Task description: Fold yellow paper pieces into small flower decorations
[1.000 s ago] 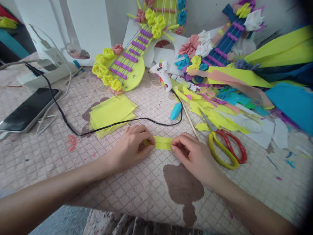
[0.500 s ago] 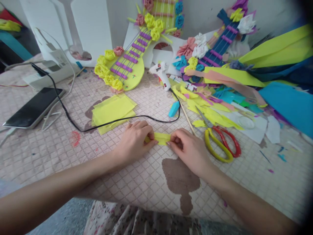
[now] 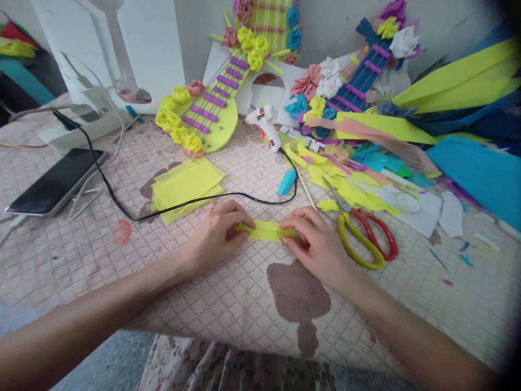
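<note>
A narrow folded strip of yellow paper lies on the quilted pink cloth just in front of me. My left hand pinches its left end with fingers curled closed. The strip's right end is pressed between the fingers of my right hand, which is closed too. Both hands rest on the cloth with the strip stretched flat between them.
Scissors with red and yellow handles lie right of my right hand. A stack of yellow sheets, a black cord, a white glue gun, a phone and paper guitars with flowers surround the work spot. Coloured scraps pile up at right.
The hands have drawn slightly apart, so more of the yellow strip shows between them. The view shifted a little; nothing else moved.
</note>
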Demonstrator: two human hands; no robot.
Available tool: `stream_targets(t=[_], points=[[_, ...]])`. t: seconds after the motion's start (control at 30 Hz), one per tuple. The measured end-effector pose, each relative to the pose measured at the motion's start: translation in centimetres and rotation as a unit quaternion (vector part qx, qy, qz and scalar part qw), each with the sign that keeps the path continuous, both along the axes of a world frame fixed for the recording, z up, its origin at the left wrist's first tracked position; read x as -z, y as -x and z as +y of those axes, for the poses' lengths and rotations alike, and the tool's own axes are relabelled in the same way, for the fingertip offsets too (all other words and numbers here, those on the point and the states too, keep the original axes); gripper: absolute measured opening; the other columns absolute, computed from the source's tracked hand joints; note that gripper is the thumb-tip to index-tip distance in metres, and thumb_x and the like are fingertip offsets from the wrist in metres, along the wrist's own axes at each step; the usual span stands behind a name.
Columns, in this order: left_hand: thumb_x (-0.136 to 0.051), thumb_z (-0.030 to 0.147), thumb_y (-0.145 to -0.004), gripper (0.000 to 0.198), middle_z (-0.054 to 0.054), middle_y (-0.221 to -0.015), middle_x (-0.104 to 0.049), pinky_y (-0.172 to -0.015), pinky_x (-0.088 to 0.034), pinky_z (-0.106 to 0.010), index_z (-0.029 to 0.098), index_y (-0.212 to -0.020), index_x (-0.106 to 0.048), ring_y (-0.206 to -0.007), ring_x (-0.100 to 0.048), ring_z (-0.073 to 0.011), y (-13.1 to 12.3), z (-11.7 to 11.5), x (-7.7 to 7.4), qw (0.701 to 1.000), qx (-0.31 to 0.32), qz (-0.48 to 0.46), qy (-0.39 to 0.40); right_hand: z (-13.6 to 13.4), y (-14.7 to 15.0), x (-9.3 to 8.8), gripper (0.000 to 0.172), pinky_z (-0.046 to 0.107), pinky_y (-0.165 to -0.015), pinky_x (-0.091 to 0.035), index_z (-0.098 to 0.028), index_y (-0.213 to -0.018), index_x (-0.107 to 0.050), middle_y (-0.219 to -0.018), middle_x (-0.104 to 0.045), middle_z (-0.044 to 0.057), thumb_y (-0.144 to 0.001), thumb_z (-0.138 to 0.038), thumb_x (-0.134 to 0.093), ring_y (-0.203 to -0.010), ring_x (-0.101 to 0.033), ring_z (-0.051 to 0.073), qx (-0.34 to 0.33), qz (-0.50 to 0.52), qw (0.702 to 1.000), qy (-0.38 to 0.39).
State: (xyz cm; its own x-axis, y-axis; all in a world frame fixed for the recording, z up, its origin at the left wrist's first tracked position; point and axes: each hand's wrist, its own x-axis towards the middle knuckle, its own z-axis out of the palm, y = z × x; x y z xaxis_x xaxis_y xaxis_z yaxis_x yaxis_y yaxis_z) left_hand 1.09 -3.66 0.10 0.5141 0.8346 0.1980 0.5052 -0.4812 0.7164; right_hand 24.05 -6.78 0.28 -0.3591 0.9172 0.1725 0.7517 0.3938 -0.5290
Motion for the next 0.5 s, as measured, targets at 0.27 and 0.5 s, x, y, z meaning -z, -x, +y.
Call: stream_targets(t=[0.27, 0.5], points=[[-0.064, 0.024, -0.08, 0.015, -0.007, -0.097, -0.056, -0.076, -0.048, -0.031, 0.017, -0.093, -0.065, -0.088, -0.054, -0.0172, 0.41, 0.14, 0.17, 0.998, 0.027, 0.036, -0.038, 0.37, -0.55, 0.38, 0.011, 0.029, -0.069, -0.051, -0.021, -0.097, -0.06, -0.105, -0.062, 0.005, -0.089, -0.02, -0.053, -0.084, -0.063, 0.016, -0.061, -0.037, 0.997, -0.042], [-0.055, 0.015, -0.085, 0.012, -0.006, -0.093, -0.06, -0.077, -0.047, -0.032, 0.017, -0.089, -0.066, -0.085, -0.055, -0.016, 0.41, 0.23, 0.07, 0.997, 0.024, 0.037, -0.069, 0.46, -0.63, 0.55, 0.019, 0.028, -0.067, -0.05, -0.022, -0.097, -0.063, -0.102, -0.064, 0.005, -0.093, -0.02, -0.045, -0.082, -0.063, 0.015, -0.071, -0.031, 0.995, -0.057]])
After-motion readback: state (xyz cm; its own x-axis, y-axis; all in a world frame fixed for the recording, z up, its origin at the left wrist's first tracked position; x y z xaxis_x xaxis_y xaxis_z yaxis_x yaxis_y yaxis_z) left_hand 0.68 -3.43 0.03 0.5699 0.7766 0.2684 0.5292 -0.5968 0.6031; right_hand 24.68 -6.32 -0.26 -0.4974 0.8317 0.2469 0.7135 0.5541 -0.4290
